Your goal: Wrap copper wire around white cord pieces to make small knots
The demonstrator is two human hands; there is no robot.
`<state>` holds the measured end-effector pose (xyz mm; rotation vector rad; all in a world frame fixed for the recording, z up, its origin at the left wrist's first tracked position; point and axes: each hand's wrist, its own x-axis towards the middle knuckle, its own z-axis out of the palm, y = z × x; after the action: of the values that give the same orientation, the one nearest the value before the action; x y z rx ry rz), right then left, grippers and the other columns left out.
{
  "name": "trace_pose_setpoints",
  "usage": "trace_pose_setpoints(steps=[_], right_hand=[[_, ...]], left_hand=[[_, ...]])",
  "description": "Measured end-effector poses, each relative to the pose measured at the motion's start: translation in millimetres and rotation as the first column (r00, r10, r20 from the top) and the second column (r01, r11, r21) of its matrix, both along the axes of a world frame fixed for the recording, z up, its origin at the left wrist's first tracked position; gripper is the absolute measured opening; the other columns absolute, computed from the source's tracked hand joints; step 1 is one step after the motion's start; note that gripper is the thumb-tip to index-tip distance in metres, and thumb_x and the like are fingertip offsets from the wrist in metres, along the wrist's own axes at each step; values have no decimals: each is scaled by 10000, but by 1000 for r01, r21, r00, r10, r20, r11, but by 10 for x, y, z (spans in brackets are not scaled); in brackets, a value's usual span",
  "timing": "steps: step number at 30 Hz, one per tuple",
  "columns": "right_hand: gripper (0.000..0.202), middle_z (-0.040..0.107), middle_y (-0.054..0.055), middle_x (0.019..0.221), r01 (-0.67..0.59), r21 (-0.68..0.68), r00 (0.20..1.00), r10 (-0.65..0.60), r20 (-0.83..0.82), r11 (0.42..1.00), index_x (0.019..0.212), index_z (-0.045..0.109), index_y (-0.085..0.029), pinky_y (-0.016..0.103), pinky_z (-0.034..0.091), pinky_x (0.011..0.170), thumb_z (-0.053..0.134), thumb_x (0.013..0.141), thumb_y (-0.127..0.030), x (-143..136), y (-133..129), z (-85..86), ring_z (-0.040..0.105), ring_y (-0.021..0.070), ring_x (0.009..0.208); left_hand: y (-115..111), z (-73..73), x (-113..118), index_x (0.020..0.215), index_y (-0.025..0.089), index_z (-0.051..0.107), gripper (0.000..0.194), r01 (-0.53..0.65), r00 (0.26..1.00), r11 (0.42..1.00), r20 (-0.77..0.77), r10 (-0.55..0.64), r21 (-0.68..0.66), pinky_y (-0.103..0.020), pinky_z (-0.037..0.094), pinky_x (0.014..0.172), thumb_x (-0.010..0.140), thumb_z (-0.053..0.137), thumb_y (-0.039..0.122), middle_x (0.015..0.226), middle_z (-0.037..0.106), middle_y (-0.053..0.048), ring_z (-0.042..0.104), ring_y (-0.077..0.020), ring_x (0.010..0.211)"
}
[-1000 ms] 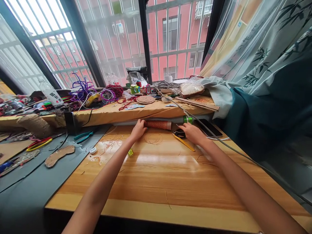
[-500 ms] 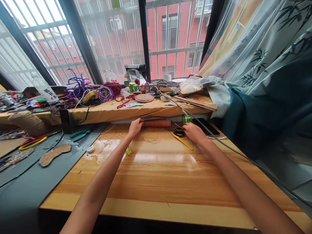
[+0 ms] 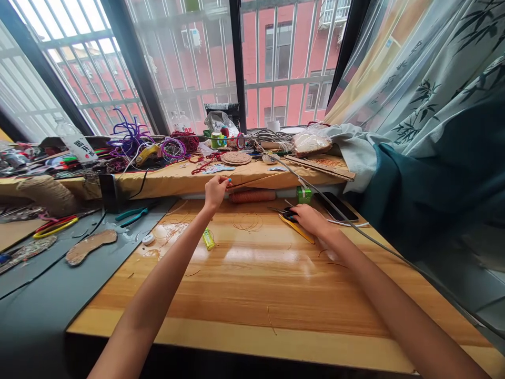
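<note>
My left hand (image 3: 215,191) is raised at the front of the cloth-covered ledge, its fingers pinched. A thin thread (image 3: 252,182) runs from the fingertips to the right, and a small blue spot shows there. Below and right of that hand, a spool of reddish-orange thread (image 3: 252,196) lies on its side against the ledge. My right hand (image 3: 308,218) rests low on the table with its fingers closed round the handles of black scissors (image 3: 289,213). Under the scissors lies a yellow strip-like tool (image 3: 302,230). A loose thread coil (image 3: 247,222) lies between the hands.
A green box (image 3: 303,195) and a black phone (image 3: 335,206) are behind my right hand. A yellow-green lighter-like item (image 3: 208,239) and a white round cap (image 3: 148,239) lie on the left. A grey cable (image 3: 379,243) crosses the right side. Craft clutter covers the ledge (image 3: 169,184).
My left hand has moved up and left, off the end of the spool, and a thread now stretches from its fingertips. My right hand has shifted slightly and now closes on the scissors.
</note>
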<state>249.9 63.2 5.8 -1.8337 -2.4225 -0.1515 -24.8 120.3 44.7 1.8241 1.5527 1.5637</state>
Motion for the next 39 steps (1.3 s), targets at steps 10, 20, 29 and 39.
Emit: trace_pose_setpoints(steps=[10, 20, 29, 39], right_hand=[[206, 594, 119, 967, 120, -35, 993, -121, -18, 992, 898, 582, -140, 256, 393, 667, 459, 795, -269, -3, -36, 43, 571, 209, 877], [339, 520, 107, 1088, 115, 90, 985, -102, -139, 989, 1097, 452, -146, 234, 387, 709, 463, 793, -294, 9, -84, 180, 541, 187, 915], [334, 521, 70, 1000, 133, 232, 991, -126, -44, 964, 1053, 503, -187, 258, 401, 671, 472, 757, -338, -101, -130, 410, 530, 205, 889], [388, 509, 117, 991, 21, 90, 997, -27, 72, 996, 970, 560, -138, 273, 406, 729, 497, 724, -431, -790, 427, 437, 506, 221, 936]], left_hand=[[-110, 562, 140, 699, 155, 543, 81, 30, 976, 966, 202, -84, 257, -164, 388, 469, 719, 522, 231, 656, 632, -3, 484, -54, 450], [-427, 1001, 347, 667, 158, 529, 54, 68, 937, 897, 281, -208, 437, -140, 376, 434, 716, 553, 160, 621, 610, 21, 463, -24, 427], [-567, 1033, 393, 665, 151, 530, 63, 191, 894, 881, 295, -339, 432, -138, 379, 414, 711, 550, 114, 578, 569, 25, 490, -30, 458], [-576, 1072, 350, 651, 140, 524, 83, 300, 874, 874, 256, -412, 382, -161, 403, 456, 706, 559, 89, 612, 522, 12, 561, -77, 604]])
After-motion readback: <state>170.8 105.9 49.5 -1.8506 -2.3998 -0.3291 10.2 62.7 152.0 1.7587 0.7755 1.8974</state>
